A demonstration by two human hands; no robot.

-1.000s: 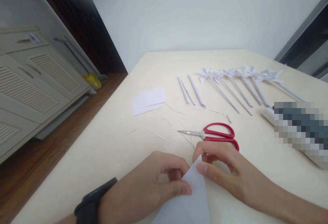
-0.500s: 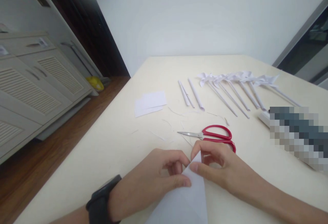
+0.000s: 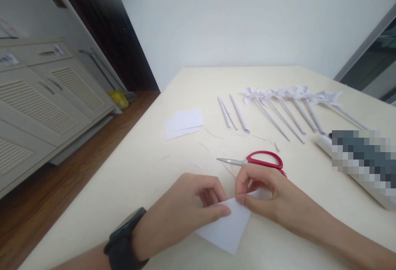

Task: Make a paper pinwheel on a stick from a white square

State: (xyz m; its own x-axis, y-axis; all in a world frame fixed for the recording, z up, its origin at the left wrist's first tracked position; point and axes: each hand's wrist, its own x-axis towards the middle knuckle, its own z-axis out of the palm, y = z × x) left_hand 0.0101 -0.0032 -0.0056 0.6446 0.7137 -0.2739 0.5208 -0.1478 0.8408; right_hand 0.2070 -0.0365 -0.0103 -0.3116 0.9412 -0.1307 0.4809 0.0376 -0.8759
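Near the table's front edge, my left hand (image 3: 188, 210) and my right hand (image 3: 266, 193) both pinch the upper edge of a folded white paper sheet (image 3: 227, 228). The sheet lies low over the cream table (image 3: 139, 179). A black watch (image 3: 123, 241) sits on my left wrist. Red-handled scissors (image 3: 256, 161) lie just beyond my right hand, blades pointing left.
White paper squares (image 3: 183, 123) lie at mid-left. Rolled paper sticks (image 3: 233, 112) and a row of several paper pinwheels (image 3: 287, 103) lie further back. Thin paper scraps (image 3: 201, 154) are scattered around. A blurred white box (image 3: 360, 158) rests at right. Cabinets (image 3: 40, 97) stand left.
The paper has come down from a raised, pointed position to lie flatter on the table. Both hands stayed pinched on its top edge and shifted slightly.
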